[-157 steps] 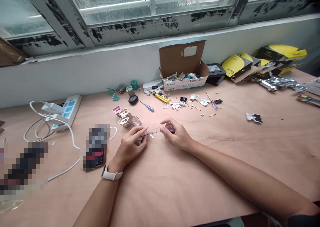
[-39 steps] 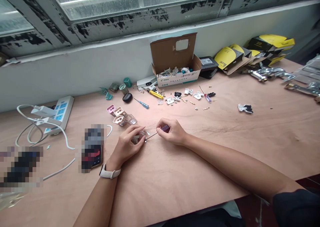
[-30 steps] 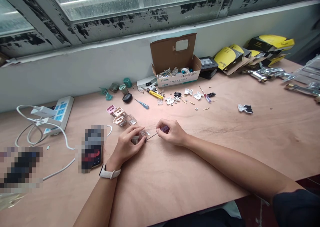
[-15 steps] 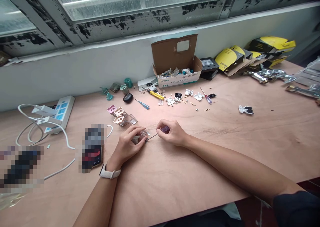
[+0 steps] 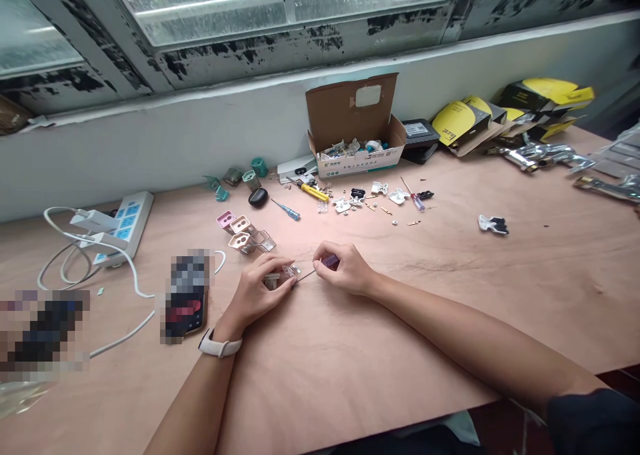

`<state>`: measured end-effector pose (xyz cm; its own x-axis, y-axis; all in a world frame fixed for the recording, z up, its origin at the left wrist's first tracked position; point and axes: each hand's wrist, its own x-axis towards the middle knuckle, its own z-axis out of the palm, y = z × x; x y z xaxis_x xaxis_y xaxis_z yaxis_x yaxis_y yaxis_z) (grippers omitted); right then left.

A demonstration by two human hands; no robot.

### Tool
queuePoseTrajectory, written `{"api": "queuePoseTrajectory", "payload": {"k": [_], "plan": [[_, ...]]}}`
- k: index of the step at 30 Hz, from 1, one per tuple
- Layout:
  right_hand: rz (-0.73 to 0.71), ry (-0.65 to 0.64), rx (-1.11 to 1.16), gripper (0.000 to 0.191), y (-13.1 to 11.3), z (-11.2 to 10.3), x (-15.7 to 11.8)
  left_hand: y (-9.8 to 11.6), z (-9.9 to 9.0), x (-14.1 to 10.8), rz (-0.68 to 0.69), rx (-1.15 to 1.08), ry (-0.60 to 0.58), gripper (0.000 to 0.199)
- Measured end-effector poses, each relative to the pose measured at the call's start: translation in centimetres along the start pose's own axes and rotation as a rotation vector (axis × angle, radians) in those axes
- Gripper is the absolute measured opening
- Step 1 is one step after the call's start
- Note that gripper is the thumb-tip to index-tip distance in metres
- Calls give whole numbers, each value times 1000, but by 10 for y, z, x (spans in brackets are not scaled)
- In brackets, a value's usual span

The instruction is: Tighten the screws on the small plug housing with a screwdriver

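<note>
My left hand [image 5: 261, 285] rests on the wooden table [image 5: 370, 348], its fingers curled round a small clear and whitish plastic part [image 5: 271, 281]. Another clear piece [image 5: 292, 269] shows by its fingertips. My right hand [image 5: 345, 268] is closed on a screwdriver with a purple handle [image 5: 331, 261]. The thin shaft points left and down to the part at my left thumb; its tip is too small to make out. Just beyond my left hand stand pink and beige plastic housings [image 5: 241, 223] and a clear housing [image 5: 263, 241].
An open carton [image 5: 360, 165] of parts stands by the wall, with loose parts, a yellow tool [image 5: 314, 191] and a blue screwdriver [image 5: 287, 209] before it. Left are a phone [image 5: 186, 301] and a power strip [image 5: 131, 225]. Yellow-black boxes [image 5: 457, 123] and metal fittings [image 5: 540, 156] lie right.
The camera view has shifted slightly, so the background sits a little lower and further right. Both hands keep nearly the same pose and hold.
</note>
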<state>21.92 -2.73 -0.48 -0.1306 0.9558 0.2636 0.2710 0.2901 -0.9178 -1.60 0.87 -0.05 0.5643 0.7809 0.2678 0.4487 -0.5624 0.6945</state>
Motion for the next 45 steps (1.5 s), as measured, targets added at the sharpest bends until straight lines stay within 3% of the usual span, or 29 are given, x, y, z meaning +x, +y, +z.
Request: {"api": "queuePoseTrajectory", "payload": {"k": [21, 33, 45], "plan": [[124, 67, 170, 11, 6, -7, 11, 5, 0, 1, -2, 8, 11, 25], [242, 70, 297, 13, 5, -11, 15, 4, 1, 2, 2, 11, 98, 25], [365, 17, 458, 17, 4, -18, 20, 0, -2, -3, -157, 4, 113, 29]]}}
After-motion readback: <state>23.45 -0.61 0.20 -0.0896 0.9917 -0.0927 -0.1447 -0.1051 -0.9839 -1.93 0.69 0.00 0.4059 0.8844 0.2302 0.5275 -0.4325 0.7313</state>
